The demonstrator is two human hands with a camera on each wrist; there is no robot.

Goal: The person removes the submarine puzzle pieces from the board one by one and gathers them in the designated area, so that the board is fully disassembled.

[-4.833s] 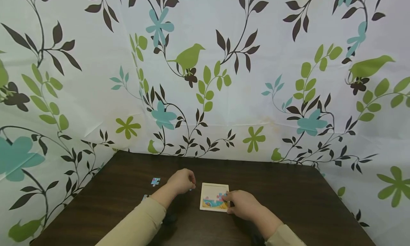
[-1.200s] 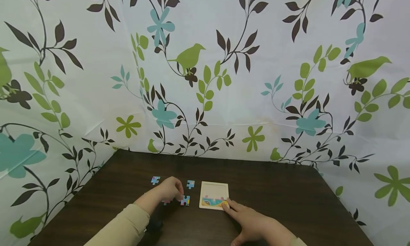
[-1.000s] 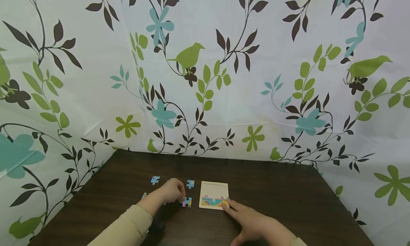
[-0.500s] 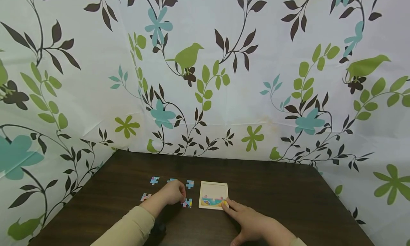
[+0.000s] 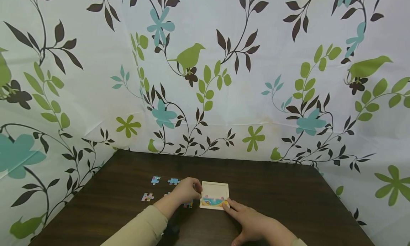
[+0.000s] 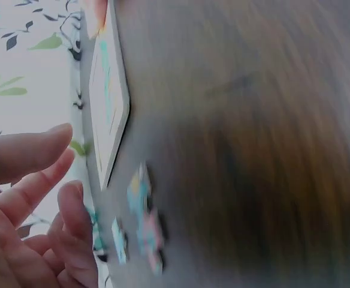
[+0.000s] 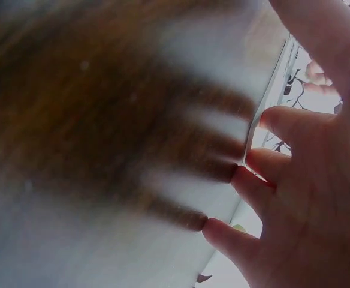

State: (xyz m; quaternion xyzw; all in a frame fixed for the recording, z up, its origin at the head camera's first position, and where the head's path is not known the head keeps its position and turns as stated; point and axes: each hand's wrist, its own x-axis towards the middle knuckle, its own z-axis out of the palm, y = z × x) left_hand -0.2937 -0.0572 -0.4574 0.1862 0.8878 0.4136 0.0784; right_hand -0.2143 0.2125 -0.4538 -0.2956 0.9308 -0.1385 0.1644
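Observation:
A small wooden puzzle tray [image 5: 215,183] lies flat on the table, its lower part filled with joined blue and yellow pieces and its upper part bare wood. At its left edge hovers my left hand [image 5: 187,190], thumb and fingers loosely bent; in the left wrist view no piece shows between them. My right hand [image 5: 248,217] rests with spread fingers at the tray's lower right corner, fingertips touching the edge. Left of the tray lie loose jigsaw pieces: one blue [image 5: 174,181], one pinkish [image 5: 147,197], another [image 5: 188,204] partly behind my left hand.
Another jigsaw piece [image 5: 156,180] lies at the far left of the group. The dark wooden table [image 5: 282,189] ends at the back against a white sheet [image 5: 224,107] patterned with leaves and birds.
My left hand has moved from the loose pieces rightward to the tray's left edge. Earlier, my right hand drew back from gripping the tray's side to resting spread at its corner. Pink-blue piece on the tray sits lower.

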